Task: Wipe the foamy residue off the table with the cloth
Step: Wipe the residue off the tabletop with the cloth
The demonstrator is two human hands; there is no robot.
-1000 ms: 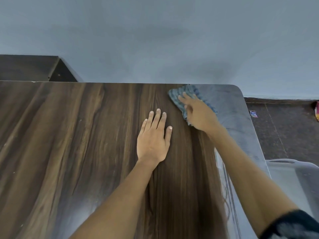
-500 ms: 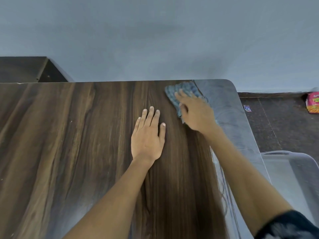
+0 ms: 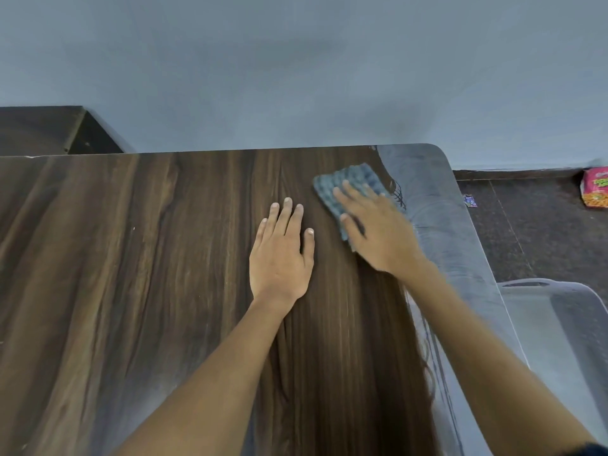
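Head view: dark wood-grain table [image 3: 131, 291]; left hand [image 3: 279, 255] flat on it, fingers straight; just beside, right hand [image 3: 378, 232] with fingers spread, pressing blue-grey textured cloth [image 3: 348, 185] near far right corner, against pale foamy residue [image 3: 437, 225] along right edge.

Both forearms are bare, with no watch, ring or band showing. The left hand [image 3: 279, 258] and right hand [image 3: 381, 235] are bare too. A dark sleeve [image 3: 592, 450] edge shows at the right upper arm.
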